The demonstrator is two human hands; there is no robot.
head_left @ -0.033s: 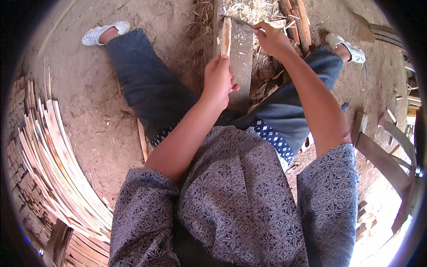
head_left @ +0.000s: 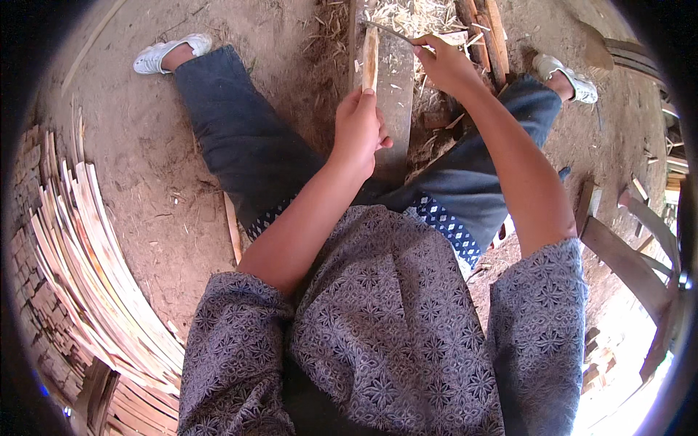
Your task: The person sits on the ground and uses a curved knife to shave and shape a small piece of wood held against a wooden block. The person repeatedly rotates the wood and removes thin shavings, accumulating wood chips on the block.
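Observation:
My left hand [head_left: 358,131] is closed around the lower end of a short, pale wooden stick [head_left: 371,62], which points away from me over a long plank. The fingers hide its near end. My right hand [head_left: 445,64] grips a slim, dark knife-like tool [head_left: 394,33]; its handle is mostly hidden in the fist. This tool slants up and left, its thin length crossing at the far end of the stick. Whether the two touch there I cannot tell. Beneath both hands, the grey-brown plank [head_left: 392,134] runs between my legs.
Pale wood shavings [head_left: 396,14] cover the plank's far end and the dirt beside it. Wooden pieces [head_left: 496,40] lie just right of the plank. A large stack of split wood strips [head_left: 94,254] lies at left. A curved wooden frame [head_left: 629,265] stands at right.
The dark tool has tilted slightly, and my right forearm and elbow have shifted a little to the right. My left hand and the stick have hardly moved.

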